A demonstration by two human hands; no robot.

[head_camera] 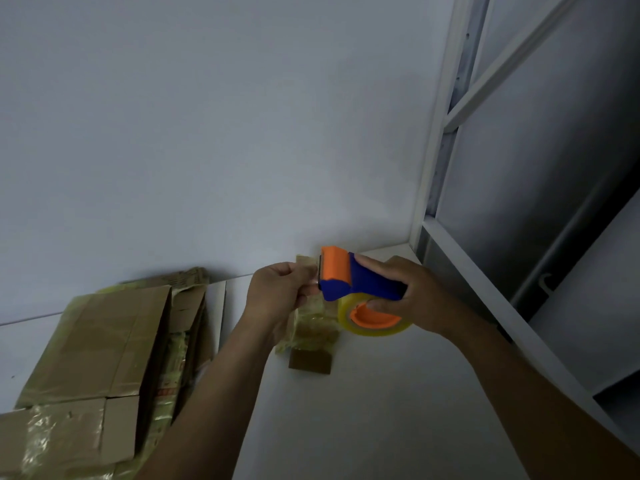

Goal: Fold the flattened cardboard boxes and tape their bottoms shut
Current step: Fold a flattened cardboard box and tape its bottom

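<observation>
Head view: you look down on a white counter set against a pale wall.
Right hand: your right hand is wrapped round the blue grip of the blue-and-orange handheld tape dispenser. One fingertip is tucked into the orange core of its clear yellowish tape roll.
Left hand: your left hand has bent fingers and seems to pinch the loose tape end at the dispenser's orange head. The light is dim there.
Small piece: a small brown cardboard piece wrapped in tape sits on the counter, just behind your hands.
Boxes: the flattened brown cardboard boxes, patched with old tape, lie stacked on the counter at your left, apart from the dispenser.
Right side: a white metal shelf frame rises beside the counter.
</observation>
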